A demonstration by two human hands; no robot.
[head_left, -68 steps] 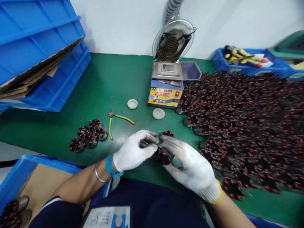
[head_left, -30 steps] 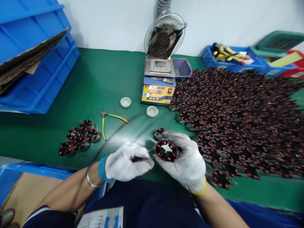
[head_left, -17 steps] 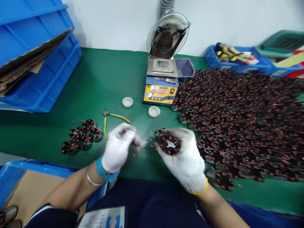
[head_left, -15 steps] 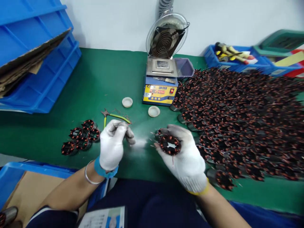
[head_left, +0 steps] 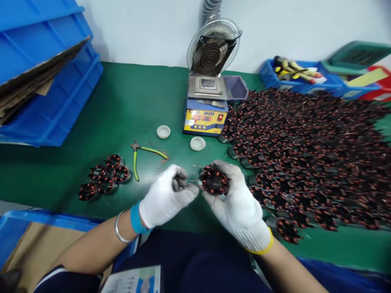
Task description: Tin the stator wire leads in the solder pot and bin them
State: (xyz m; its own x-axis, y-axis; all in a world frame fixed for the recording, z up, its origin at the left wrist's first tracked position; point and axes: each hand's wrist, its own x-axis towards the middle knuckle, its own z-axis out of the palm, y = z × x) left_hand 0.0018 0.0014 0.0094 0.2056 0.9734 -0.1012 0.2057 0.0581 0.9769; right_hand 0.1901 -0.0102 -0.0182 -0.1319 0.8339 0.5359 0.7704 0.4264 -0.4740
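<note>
My right hand (head_left: 241,203), in a white glove, is wrapped round a wound motor stator (head_left: 214,181) with copper coils and a black frame. Thin wire ends stick out of its left side. Close to those wires is my left hand (head_left: 171,193), also gloved. Its fingers are curled and its thumb stands apart from them, pointing at the stator; I see nothing held there. Green-handled cutters (head_left: 136,158) lie spread on the green mat beyond my left hand. Several more stators (head_left: 106,175) are grouped left of it.
A blue and yellow solder pot (head_left: 204,118) with a fan (head_left: 210,55) stands at the back. Two small white dishes (head_left: 198,143) sit before it. Many stators (head_left: 305,154) crowd the right side. Blue crates (head_left: 70,93) are stacked at left; a tool bin (head_left: 269,75) stands back right.
My left hand has moved right, toward the stator, and its thumb has come away from the fingertips. The stator in my right hand has tilted slightly, hiding its central hole.
</note>
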